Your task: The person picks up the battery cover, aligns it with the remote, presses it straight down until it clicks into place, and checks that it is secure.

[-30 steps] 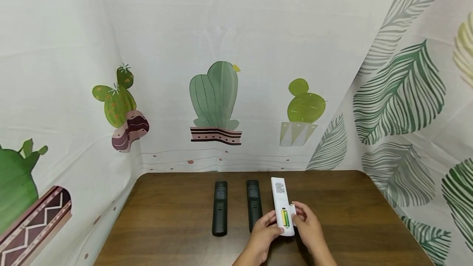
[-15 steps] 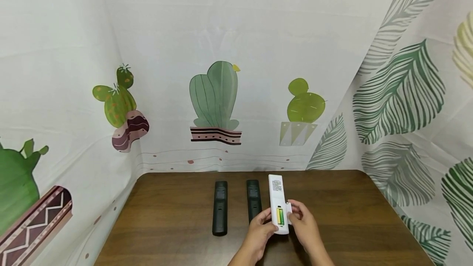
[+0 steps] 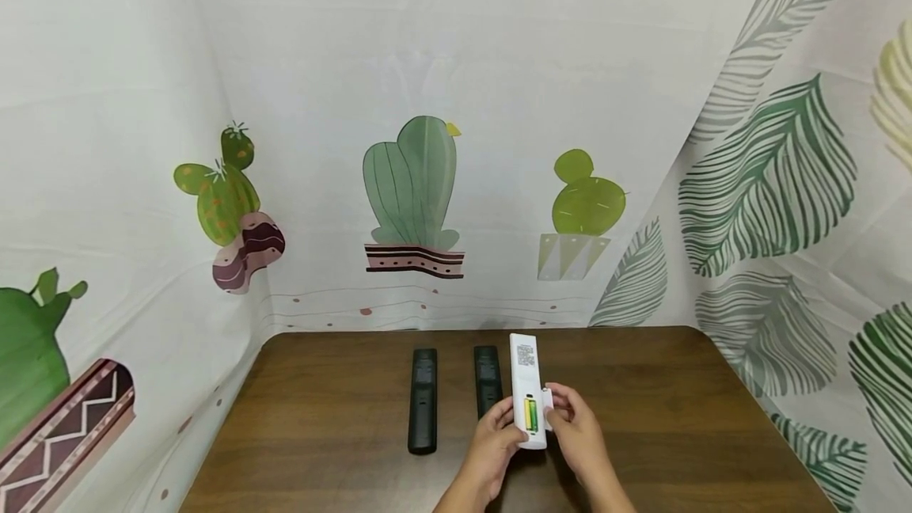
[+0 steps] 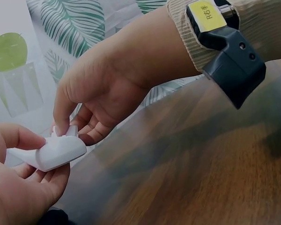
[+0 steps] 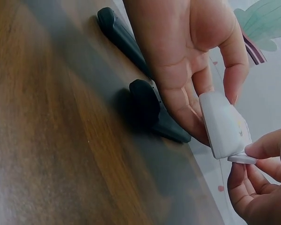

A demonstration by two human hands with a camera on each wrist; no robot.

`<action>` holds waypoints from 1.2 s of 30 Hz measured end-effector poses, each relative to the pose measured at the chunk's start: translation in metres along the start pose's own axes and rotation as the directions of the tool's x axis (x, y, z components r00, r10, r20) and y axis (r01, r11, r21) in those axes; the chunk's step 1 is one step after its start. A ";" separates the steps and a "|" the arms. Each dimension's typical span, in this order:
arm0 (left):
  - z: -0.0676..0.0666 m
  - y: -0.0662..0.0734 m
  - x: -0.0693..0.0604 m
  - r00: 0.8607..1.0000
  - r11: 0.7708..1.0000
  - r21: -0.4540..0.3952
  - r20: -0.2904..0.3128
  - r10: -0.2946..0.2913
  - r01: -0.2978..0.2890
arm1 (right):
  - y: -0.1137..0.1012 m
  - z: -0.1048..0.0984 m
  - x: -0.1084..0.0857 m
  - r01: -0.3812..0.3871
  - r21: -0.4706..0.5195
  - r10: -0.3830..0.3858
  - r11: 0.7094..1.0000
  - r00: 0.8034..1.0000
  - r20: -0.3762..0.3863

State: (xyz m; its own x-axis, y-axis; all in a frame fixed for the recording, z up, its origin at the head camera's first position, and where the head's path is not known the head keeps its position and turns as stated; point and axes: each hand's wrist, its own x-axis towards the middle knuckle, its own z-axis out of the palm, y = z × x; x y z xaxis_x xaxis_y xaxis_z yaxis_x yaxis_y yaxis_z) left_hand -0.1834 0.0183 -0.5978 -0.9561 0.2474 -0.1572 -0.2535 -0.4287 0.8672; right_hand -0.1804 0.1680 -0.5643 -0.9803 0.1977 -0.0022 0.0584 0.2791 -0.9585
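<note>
My left hand grips the lower end of a white remote control, thumb on top and fingers beneath, raised over the table with its back facing up. Two batteries, one yellowish and one green, lie side by side in its uncovered compartment. Between thumb and fingers, my right hand pinches a small white battery cover at the remote's right edge. In the right wrist view the cover sits right against the remote's side; whether they touch is unclear.
Two black remote controls lie on the brown wooden table: one farther left, the other just left of the white one and partly behind my left hand. A white cloth printed with cacti and leaves hangs behind the table.
Both hands have moved a little to the left with the white remote control and its cover. The grip of each hand looks the same. The black remote controls have stayed put.
</note>
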 end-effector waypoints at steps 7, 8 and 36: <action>-0.003 0.006 -0.003 1.000 1.000 -0.009 0.028 0.012 -0.011 | -0.002 0.005 0.000 0.006 0.019 -0.006 1.000 1.000 0.005; -0.003 0.007 -0.003 0.999 1.000 -0.009 0.029 0.013 -0.013 | -0.003 0.005 0.000 0.009 0.024 -0.009 1.000 1.000 0.005; -0.014 0.014 -0.008 1.000 0.999 -0.042 0.015 0.023 -0.023 | -0.009 0.013 0.003 0.132 0.110 -0.131 0.985 0.991 -0.013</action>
State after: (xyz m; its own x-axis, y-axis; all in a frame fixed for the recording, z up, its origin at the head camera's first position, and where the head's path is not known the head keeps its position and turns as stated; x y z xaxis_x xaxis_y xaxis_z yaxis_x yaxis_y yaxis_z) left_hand -0.1814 -0.0019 -0.5911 -0.9593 0.2507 -0.1298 -0.2379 -0.4704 0.8498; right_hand -0.1867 0.1543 -0.5598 -0.9769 0.1714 0.1273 -0.0925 0.1978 -0.9759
